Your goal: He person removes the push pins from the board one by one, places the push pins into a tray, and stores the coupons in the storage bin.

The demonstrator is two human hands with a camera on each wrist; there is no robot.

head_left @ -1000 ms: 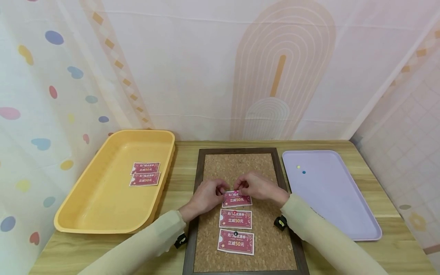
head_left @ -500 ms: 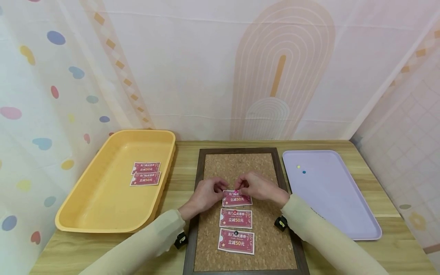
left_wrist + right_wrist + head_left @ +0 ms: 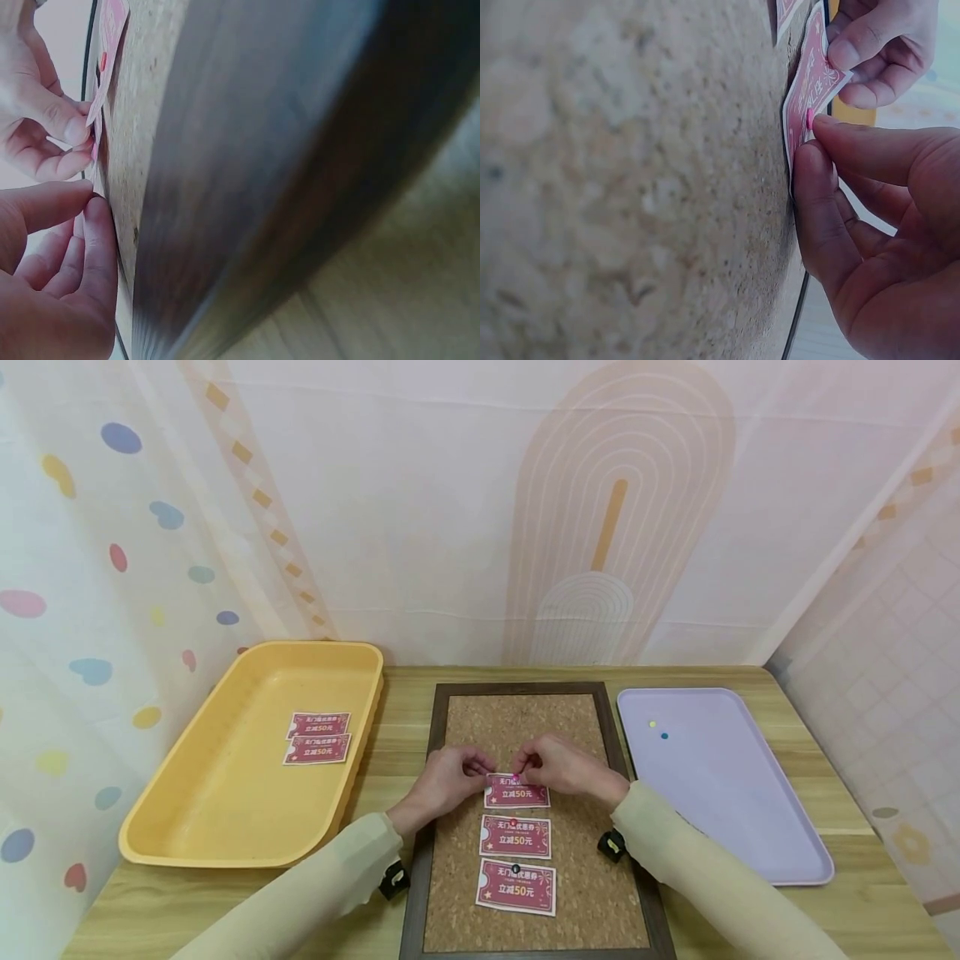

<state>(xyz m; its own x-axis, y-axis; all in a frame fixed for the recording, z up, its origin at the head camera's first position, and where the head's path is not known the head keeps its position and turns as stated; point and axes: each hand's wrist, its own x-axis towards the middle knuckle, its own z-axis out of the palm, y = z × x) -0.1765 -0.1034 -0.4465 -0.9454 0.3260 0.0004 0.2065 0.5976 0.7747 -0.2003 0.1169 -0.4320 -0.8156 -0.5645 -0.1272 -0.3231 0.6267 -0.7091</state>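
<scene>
A pink-red coupon (image 3: 516, 793) lies on the cork board (image 3: 465, 893), uppermost in a column of three. My left hand (image 3: 453, 779) pinches its upper left corner between thumb and fingers, and that corner lifts a little off the cork in the right wrist view. Thumb and forefinger of my right hand (image 3: 562, 766) pinch a pink pushpin (image 3: 809, 118) at the coupon's top edge; the pin's point is hidden. Below, a second coupon (image 3: 515, 841) has a red pushpin (image 3: 513, 822) in it, and the lowest coupon (image 3: 516, 891) a black pushpin (image 3: 516, 868).
A yellow tray (image 3: 217, 862) at left holds two more coupons (image 3: 317, 749). To the right, a lilac tray (image 3: 735, 793) bears a yellow pushpin (image 3: 652, 724) and a blue pushpin (image 3: 664, 736). The board's dark wooden frame (image 3: 525, 688) rises at its edges.
Both hands stay almost in place at the top coupon. The left fingers have shifted slightly at its corner; the right still pinches the pink pushpin.
</scene>
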